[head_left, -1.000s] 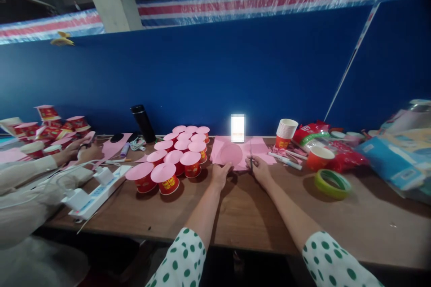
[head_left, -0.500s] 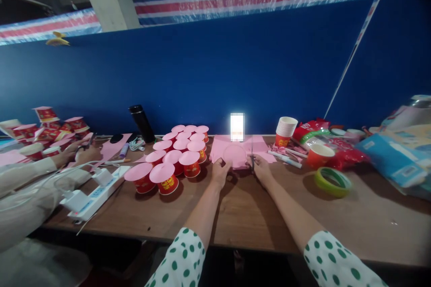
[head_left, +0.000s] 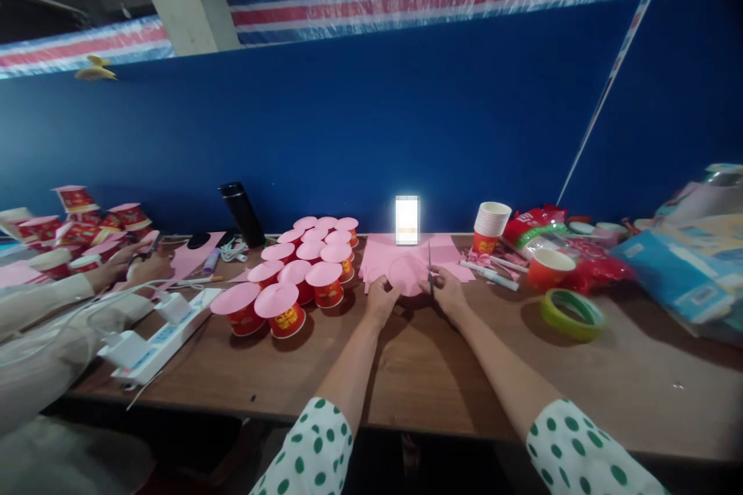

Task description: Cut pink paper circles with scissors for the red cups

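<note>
A sheet of pink paper (head_left: 407,271) with a round outline is pinched at its left edge by my left hand (head_left: 381,302). My right hand (head_left: 449,295) is closed round a pair of scissors (head_left: 430,267), their thin blades pointing away from me along the paper's right side. Behind lie more pink sheets (head_left: 446,249); a bright phone screen (head_left: 407,220) stands upright over them. To my left, several red paper cups (head_left: 286,322) stand upside down in rows, each topped with a pink paper disc (head_left: 277,299).
A green tape roll (head_left: 572,315), an orange cup (head_left: 550,271), a cup stack (head_left: 492,226), a marker (head_left: 489,275) and bagged goods lie right. Left are a black flask (head_left: 242,214), a power strip (head_left: 166,334) and a co-worker's hands (head_left: 142,267). A blue partition (head_left: 371,116) stands behind.
The pink paper has shifted slightly between my hands, and the scissors now sit a little further left, closer to the round outline. My view has moved slightly.
</note>
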Available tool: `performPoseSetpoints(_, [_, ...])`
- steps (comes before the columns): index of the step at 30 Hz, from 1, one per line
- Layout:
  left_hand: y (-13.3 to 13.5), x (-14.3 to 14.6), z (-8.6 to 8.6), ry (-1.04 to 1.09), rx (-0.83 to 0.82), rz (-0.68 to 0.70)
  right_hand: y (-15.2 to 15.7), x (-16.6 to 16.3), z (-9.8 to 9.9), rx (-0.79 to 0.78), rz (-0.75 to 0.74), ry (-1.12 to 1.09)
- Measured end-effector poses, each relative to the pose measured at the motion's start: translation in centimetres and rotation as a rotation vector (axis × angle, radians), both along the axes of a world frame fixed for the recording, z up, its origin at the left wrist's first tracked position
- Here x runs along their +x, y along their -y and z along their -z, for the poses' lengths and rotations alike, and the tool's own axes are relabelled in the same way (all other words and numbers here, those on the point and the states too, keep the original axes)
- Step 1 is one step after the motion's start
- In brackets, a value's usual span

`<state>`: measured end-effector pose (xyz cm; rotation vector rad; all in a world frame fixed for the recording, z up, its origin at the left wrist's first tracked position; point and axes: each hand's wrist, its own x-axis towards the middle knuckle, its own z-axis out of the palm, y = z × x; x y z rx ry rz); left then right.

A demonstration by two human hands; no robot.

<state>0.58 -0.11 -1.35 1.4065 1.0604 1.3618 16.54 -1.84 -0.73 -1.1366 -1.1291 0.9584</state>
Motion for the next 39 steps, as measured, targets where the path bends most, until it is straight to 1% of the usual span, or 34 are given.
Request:
performPoseSetpoints(5, [0.23,0.01,-0.25,-0.029,0.029,0.001,0.04,-0.07,-0.17,-0.011,0.005,0.017])
performPoseSetpoints(10, [0.49,0.25,-0.22,0.026,-0.038,0.091,0.01,-0.09,-0.18,0.006,0.007,0.037])
performPoseSetpoints(13, [0.66,0.37,-0.17,0.021,-0.068,0.089,0.09,-0.14,-0.14,0.020,0.003,0.052])
performPoseSetpoints(16, [0.77,0.43,-0.18,0.023,-0.087,0.118,0.18,-0.25,-0.13,0.023,-0.008,0.053])
performPoseSetpoints(18, [0.78,0.45,-0.20,0.015,-0.081,0.101,0.22,-0.33,-0.16,0.023,-0.004,0.062])
performPoseSetpoints(21, [0.69,0.48,-0.25,-0.020,-0.072,0.020,0.23,-0.42,-0.26,0.028,0.011,0.086])
performPoseSetpoints(23, [0.60,0.51,-0.25,-0.047,-0.064,-0.005,0.25,-0.45,-0.36,0.032,0.006,0.084])
performPoseSetpoints(26, [0.47,0.55,-0.15,-0.074,-0.031,-0.007,0.36,-0.46,-0.57,0.029,-0.004,0.066])
performPoseSetpoints(33, [0.39,0.58,0.18,-0.080,-0.016,0.062,0.53,-0.54,-0.75,0.027,0.009,0.072])
performPoseSetpoints(39, [0.30,0.59,0.19,-0.122,-0.006,-0.036,0.60,-0.63,-0.72,0.030,-0.009,0.048])
